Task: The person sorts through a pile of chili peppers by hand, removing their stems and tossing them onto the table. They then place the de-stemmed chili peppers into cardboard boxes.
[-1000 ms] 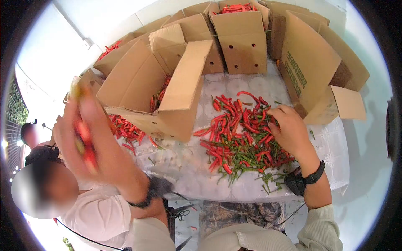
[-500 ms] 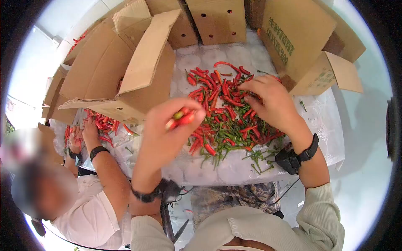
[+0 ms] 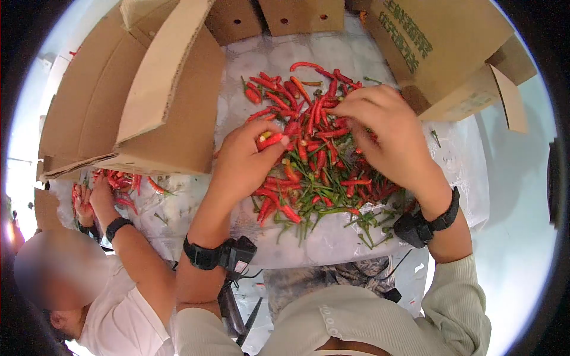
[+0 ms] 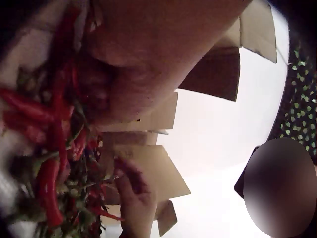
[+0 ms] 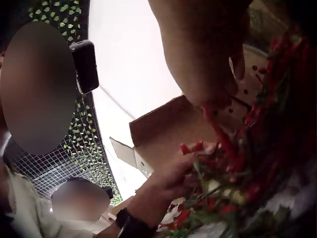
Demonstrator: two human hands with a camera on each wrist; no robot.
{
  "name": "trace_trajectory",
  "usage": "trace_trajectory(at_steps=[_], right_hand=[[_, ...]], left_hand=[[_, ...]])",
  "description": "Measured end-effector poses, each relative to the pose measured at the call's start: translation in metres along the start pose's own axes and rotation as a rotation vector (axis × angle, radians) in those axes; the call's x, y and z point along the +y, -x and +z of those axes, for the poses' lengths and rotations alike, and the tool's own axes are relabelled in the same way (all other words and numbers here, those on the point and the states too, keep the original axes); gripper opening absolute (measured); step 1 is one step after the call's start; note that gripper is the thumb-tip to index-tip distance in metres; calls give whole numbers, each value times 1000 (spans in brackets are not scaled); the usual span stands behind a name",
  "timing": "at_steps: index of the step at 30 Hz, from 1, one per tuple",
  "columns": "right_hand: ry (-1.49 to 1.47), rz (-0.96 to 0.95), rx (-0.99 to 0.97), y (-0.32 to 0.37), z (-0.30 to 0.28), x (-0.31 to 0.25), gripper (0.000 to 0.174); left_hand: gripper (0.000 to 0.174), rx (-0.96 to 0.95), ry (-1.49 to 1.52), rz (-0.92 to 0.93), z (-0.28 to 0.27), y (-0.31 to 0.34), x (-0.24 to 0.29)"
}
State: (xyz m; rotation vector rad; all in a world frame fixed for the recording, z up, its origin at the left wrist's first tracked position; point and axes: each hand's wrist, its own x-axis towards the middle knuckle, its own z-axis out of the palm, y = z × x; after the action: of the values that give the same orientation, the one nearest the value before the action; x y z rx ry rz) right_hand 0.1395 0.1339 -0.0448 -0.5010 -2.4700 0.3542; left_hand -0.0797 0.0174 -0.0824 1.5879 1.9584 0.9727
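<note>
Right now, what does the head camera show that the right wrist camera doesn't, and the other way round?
Only the head view shows green lettering on a box, and patterned cloth. Only the right wrist view shows a leafy lattice and a black, phone-like object. Both show red peppers, green stems, cardboard boxes, the right hand and the left hand holding peppers.

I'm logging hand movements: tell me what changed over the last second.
The left hand came down and rightward to the left side of the chili pile, still holding red peppers. The right hand stayed at the pile's right side; the cardboard boxes stayed put.
</note>
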Motion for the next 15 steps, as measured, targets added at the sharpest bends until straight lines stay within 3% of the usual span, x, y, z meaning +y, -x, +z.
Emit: trace_trajectory(at_steps=[2,6,8,9,12,15], right_hand=[[-180,-54,-88,0,8,-13,21],[-3,-116,-169,7,19,-17,17],[78,-48,-254,6,8,-14,19],[114,-37,-264,5,3,-13,18],[182,81,-296,3,-6,-10,22],[204,-4,-77,3,3,-3,32]], left_hand=[[19,-23,184,24,5,-2,15],[15,69,393,-121,-6,1,21],[14,135,502,-249,-17,8,20],[15,163,568,-226,-19,11,19],[18,227,388,-116,-16,13,10],[21,222,258,-153,-13,12,18]])
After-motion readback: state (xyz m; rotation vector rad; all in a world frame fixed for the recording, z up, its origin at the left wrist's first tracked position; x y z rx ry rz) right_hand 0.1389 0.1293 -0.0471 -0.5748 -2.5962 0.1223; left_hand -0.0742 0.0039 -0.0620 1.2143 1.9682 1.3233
